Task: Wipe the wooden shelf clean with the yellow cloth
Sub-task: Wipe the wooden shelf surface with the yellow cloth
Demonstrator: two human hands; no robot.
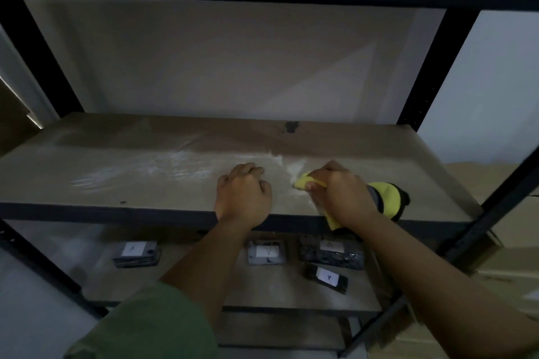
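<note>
The wooden shelf (pixel 145 172) is a broad tan board in a black metal frame (pixel 43 61), streaked with pale wipe marks across its middle and marked by a dark stain (pixel 291 126) near the back edge. Its left half lies open and bare. The left hand (pixel 243 195) rests near the front edge, fingers curled under, holding nothing. Just beside it, the right hand (pixel 341 195) grips the bunched yellow cloth (pixel 307 182) against the board — a corner hangs over the front lip.
</note>
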